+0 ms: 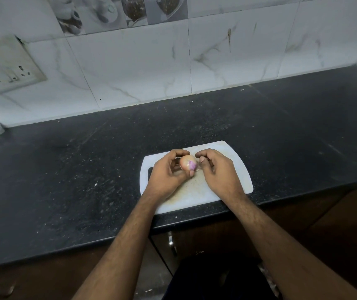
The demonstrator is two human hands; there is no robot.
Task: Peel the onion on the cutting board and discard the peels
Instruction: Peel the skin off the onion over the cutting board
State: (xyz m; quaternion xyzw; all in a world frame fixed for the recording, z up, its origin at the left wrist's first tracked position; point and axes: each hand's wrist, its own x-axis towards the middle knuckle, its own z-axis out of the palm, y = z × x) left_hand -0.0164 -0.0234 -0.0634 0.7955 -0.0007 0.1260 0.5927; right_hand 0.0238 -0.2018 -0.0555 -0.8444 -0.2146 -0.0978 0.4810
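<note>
From the head camera, a white cutting board (233,169) lies on the black speckled counter (86,169), close to the counter's front edge. The board is the landmark here.

Over the board's middle, the left hand (166,174) holds the onion (188,162), fingers curled over its far side and thumb under its near side. The onion sits just above the board's surface, raised in that grip; whether it touches the board cannot be told. Most of its skin is pale tan, with a purple patch showing on the side that faces the right hand.

The right hand (218,169) hangs over the board's right half, just beside the onion. Its fingers are curled inward, thumb and forefinger drawn close together at the onion's right end; whether they pinch a bit of peel there is too small to tell.

The board's near half carries brownish stains.

Behind the board, a marbled tile wall (216,61) rises from the counter. Far to the board's left, a switch and socket plate (8,63) is fixed on that wall.
</note>
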